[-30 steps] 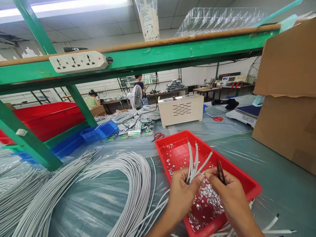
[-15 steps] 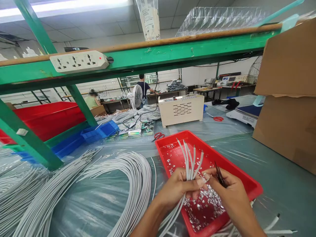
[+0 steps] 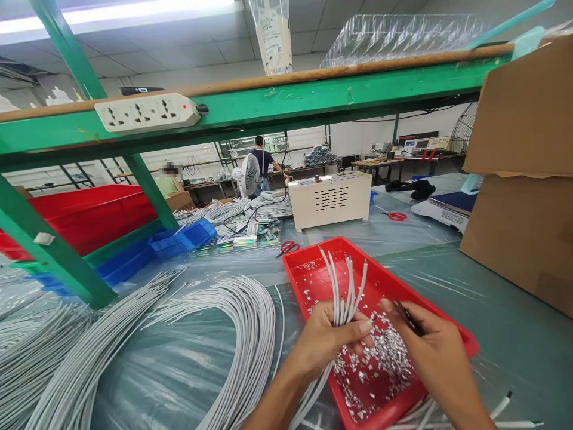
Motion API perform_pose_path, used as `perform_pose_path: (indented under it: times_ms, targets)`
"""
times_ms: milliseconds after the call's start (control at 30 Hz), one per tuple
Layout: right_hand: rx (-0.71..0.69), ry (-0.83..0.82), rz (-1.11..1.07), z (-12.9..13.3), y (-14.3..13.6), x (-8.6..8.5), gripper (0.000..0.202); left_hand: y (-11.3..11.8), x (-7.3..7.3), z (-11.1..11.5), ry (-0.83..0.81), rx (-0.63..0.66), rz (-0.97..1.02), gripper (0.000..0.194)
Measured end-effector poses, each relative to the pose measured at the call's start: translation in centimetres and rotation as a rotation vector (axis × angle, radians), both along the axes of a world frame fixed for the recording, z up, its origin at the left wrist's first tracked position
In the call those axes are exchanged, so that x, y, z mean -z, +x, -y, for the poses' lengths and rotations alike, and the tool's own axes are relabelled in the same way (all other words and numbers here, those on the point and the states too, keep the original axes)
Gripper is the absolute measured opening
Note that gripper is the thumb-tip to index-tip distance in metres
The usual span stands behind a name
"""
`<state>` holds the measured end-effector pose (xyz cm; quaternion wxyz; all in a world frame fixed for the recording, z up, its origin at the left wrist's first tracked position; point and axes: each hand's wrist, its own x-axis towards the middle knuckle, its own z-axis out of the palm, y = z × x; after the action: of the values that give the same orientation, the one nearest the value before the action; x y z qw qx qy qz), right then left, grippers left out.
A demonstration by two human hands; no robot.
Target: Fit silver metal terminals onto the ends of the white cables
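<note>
My left hand [image 3: 329, 339] is closed around a small bunch of white cables [image 3: 351, 289]. Their dark-tipped ends fan upward above the fist, and the lengths trail down below it. To the right, my right hand [image 3: 433, 341] grips dark tweezers [image 3: 410, 318], partly hidden by its fingers. A small gap separates the two hands. Both are over a red tray [image 3: 463, 337] strewn with shiny silver scraps [image 3: 388, 352]. More white cable ends [image 3: 500, 406] stick out beneath my right forearm.
Large bundles of white cable [image 3: 250, 316] lie on the left. Behind the tray are red-handled scissors [image 3: 290, 246] and a beige vented box [image 3: 331, 200]. Cardboard boxes [image 3: 519, 233] stand at right, and a green shelf beam [image 3: 313, 95] crosses above. Two people are in the background.
My right hand has moved right, away from the cables, with the tweezers still in it. One cable end that was near my right fingertips now stands lower among the bunch.
</note>
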<state>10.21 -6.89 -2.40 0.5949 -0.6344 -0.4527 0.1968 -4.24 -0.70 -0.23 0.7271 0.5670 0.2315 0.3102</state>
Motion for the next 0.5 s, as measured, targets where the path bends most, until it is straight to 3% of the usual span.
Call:
perform_pose_path:
  times_ms: [267, 400, 500]
  targets:
    - [-0.164, 0.056, -0.009, 0.5, -0.9, -0.5, 0.017, -0.1, 0.3, -0.4, -0.133, -0.012, 0.082, 0.018]
    - [-0.029, 0.085, 0.038, 1.4, -1.1, -1.0, 0.015, -0.2, 0.8, -1.2, -0.228, -0.118, 0.132, 0.017]
    - [0.118, 0.062, 0.126, 4.4, -0.7, -0.6, 0.016, -0.2, 1.1, -1.8, -0.310, -0.227, 0.166, 0.020]
